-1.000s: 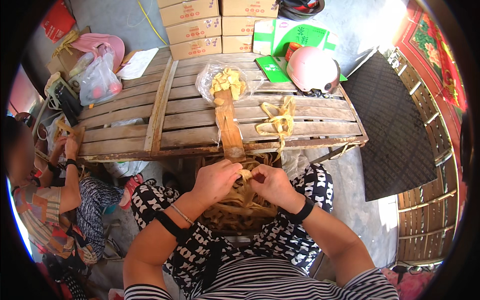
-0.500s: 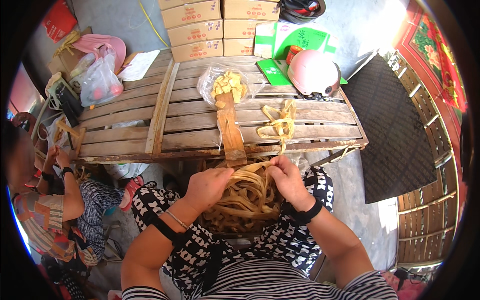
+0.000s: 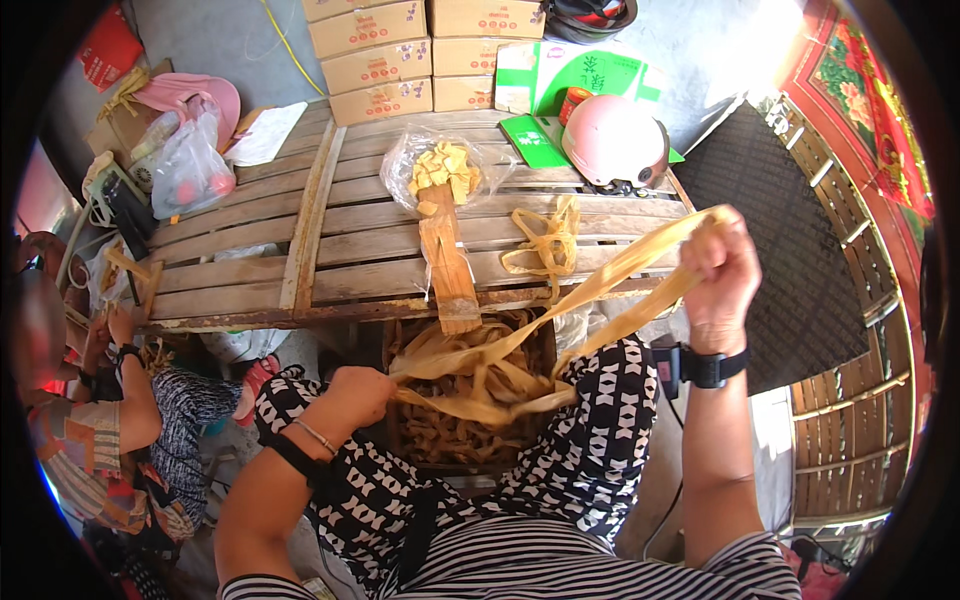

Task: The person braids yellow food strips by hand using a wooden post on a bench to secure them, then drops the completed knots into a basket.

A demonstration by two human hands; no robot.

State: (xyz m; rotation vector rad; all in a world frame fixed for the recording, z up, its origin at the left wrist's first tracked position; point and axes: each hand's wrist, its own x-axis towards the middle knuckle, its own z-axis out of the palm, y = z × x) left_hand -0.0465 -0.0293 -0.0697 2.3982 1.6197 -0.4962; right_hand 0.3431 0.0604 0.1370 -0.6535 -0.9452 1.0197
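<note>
A long, flat tan strip (image 3: 625, 265), looped and fibrous-looking, stretches between my two hands. My left hand (image 3: 362, 395) is closed around its lower left end, just above my knee. Out to the right, my right hand (image 3: 722, 275) grips the raised end at about table height. The middle of the loop sags over a dark box (image 3: 392, 425) between my knees, which holds a heap of curled tan strips (image 3: 465, 440). A narrow wooden board (image 3: 452, 280) juts over the table's front edge above the box. Behind it, yellowish pieces (image 3: 445, 168) lie on clear plastic.
On the slatted table (image 3: 350, 255) lie a tangle of tan strips (image 3: 548, 240), a pink helmet (image 3: 612, 140) and a plastic bag (image 3: 190, 175). Cardboard boxes (image 3: 380, 65) are stacked behind. A co-worker (image 3: 110, 420) sits at left. A dark mat (image 3: 775, 250) covers slats at right.
My right hand has swung up and to the right, drawing the strip out of the box. My left hand has moved left and down. The view has shifted slightly.
</note>
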